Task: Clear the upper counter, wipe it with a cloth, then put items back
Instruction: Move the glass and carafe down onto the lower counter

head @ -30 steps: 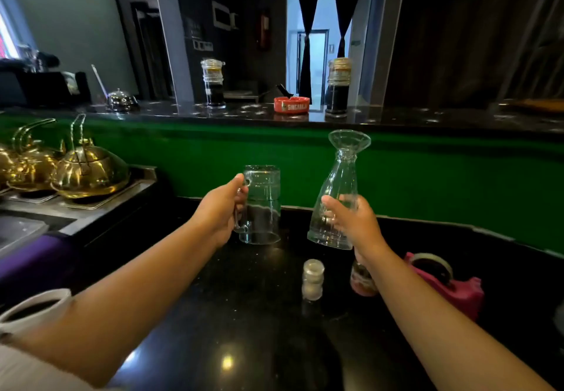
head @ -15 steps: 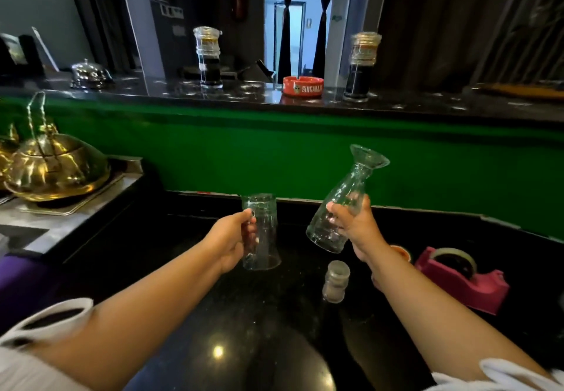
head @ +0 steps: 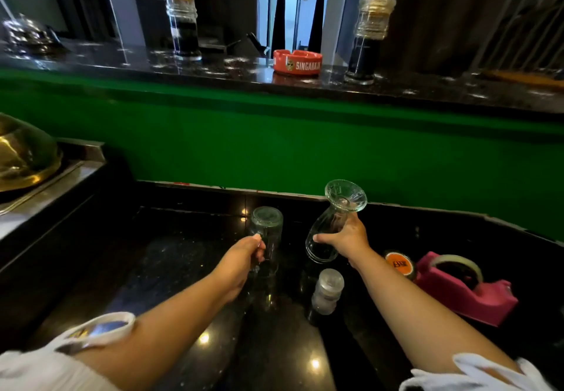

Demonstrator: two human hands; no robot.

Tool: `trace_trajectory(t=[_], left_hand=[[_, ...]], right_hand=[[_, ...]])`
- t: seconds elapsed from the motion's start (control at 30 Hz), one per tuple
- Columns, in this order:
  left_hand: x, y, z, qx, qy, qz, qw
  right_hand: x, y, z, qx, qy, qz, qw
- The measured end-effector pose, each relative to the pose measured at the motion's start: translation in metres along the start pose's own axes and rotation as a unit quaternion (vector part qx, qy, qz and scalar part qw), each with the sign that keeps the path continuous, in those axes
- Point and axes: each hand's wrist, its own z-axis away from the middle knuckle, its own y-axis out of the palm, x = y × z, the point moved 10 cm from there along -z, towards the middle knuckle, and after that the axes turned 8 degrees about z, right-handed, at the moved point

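Note:
My left hand (head: 244, 256) grips the handle of a clear glass mug (head: 267, 231), held low over the black lower counter (head: 171, 268). My right hand (head: 345, 238) grips a clear glass carafe (head: 332, 225) round its narrow neck, tilted with its flared mouth toward the green wall. On the dark upper counter (head: 213, 70) stand two tall glass jars (head: 181, 21) (head: 367, 39) with dark contents, a red ashtray (head: 297, 62) between them and a shiny metal pot (head: 26, 34) at the far left.
A small frosted shaker (head: 328, 291), an orange-lidded jar (head: 399, 264) and a pink tape dispenser (head: 464, 286) sit on the lower counter by my right arm. A brass kettle (head: 21, 155) stands on a steel ledge at left. The green wall (head: 305, 146) rises between the counters.
Both hands have come down and forward with the mug and the carafe, close to the lower counter. The carafe has tipped further toward the wall. My view has dropped lower.

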Motion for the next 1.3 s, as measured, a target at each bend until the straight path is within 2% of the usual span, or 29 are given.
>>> trace_trajectory(t=[0.33, 0.93, 1.1, 1.3], left_hand=[[0.009, 0.007, 0.000, 0.014, 0.044, -0.016, 0.999], [0.028, 0.004, -0.007, 0.009, 0.026, 0.012, 1.000], [0.035, 0.002, -0.009, 0.002, 0.017, 0.015, 1.000], [0.035, 0.006, 0.000, 0.013, 0.003, -0.028, 1.000]], right_hand=[[-0.011, 0.012, -0.004, 0.023, 0.004, -0.008, 1.000], [-0.020, 0.024, -0.014, 0.033, 0.003, 0.006, 0.999], [-0.020, 0.024, -0.013, 0.047, -0.003, 0.048, 0.998], [-0.020, 0.019, -0.006, 0.100, -0.002, 0.127, 0.987]])
